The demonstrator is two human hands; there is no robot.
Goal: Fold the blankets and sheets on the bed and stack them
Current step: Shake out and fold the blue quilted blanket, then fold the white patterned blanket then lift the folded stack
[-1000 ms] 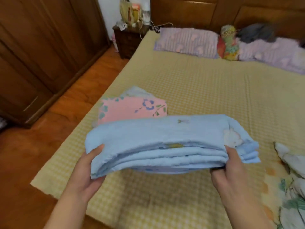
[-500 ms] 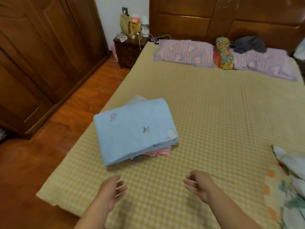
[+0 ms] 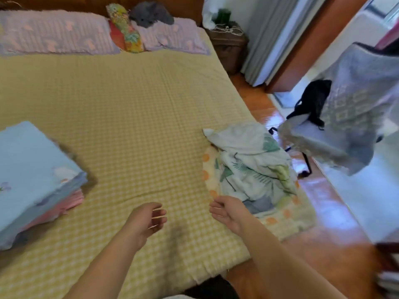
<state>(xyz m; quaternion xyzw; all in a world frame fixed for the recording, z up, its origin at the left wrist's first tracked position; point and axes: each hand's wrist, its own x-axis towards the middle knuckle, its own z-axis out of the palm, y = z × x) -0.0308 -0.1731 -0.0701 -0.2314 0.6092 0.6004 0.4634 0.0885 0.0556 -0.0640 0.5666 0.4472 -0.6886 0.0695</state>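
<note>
Hovering empty above the bed [image 3: 129, 108]: left hand [image 3: 143, 221] and right hand [image 3: 226, 210], fingers loosely curled, holding nothing. Crumpled leaf-print sheet [image 3: 248, 165] heaps at the bed's right edge, just ahead-right of the right hand, the nearer one. Folded blue blanket [image 3: 32, 169] tops the stack far left.
</note>
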